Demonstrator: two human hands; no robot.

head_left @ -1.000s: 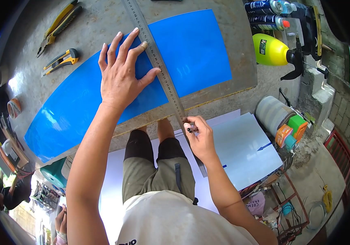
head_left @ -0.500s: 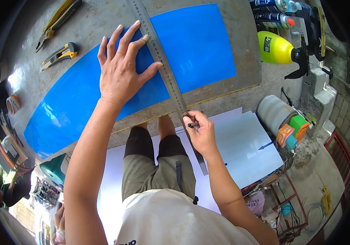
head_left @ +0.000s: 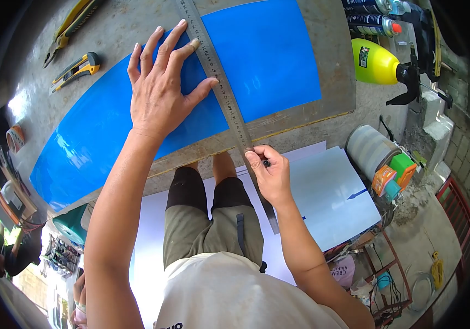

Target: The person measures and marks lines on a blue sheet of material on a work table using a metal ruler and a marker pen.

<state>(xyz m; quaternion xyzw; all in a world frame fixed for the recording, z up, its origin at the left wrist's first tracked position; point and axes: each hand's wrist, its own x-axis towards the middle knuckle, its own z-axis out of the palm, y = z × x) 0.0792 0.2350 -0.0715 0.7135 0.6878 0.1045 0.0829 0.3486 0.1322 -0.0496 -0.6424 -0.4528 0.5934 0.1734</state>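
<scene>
A blue sheet [head_left: 268, 60] with a curved edge lies on the worktable, and a long steel ruler [head_left: 225, 98] crosses it and juts past the near edge. My left hand [head_left: 161, 96] rests flat on the sheet with fingers spread, its thumb and index fingertip at the ruler's left edge. Below the table edge, my right hand [head_left: 270, 172] is closed, thumb and fingers pinching the ruler's side. A dark pen [head_left: 267, 163] pokes out of that same hand; most of it is hidden by the fingers.
On the worktable [head_left: 136, 22] are a utility knife [head_left: 76, 71], yellow-handled pliers [head_left: 70, 30] and a tape roll [head_left: 16, 138]. A yellow spray bottle [head_left: 374, 61] and spray cans [head_left: 374, 24] stand at right. White sheets [head_left: 328, 197] lie below, beside a cylindrical container [head_left: 372, 147].
My right hand has turned slightly and its thumb now presses against the ruler; the pen has tilted and shifted right. My left hand stays on the sheet. The view has moved a little.
</scene>
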